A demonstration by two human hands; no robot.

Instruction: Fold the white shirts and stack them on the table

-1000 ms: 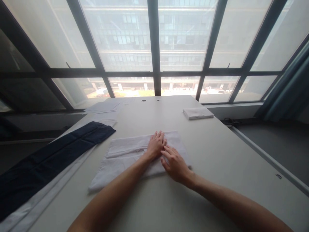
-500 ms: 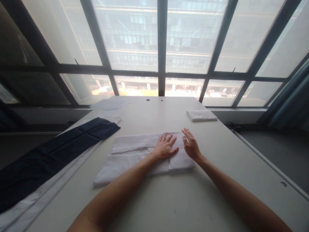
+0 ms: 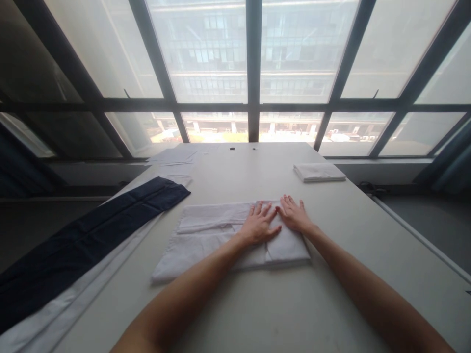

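A white folded cloth lies flat on the pale table in front of me. My left hand rests palm down on the cloth's right part, fingers spread and flat. My right hand lies beside it on the cloth's far right corner, fingers stretched out, thumbs nearly touching. Neither hand grips anything.
A long dark blue cloth lies over white fabric along the table's left side. A small folded white cloth sits at the far right. More white fabric lies at the far left. Large windows stand behind the table.
My right hand lifted off the cloth's near right part, swung outward and came down flat on its far right corner. My left hand slid a little to the right.
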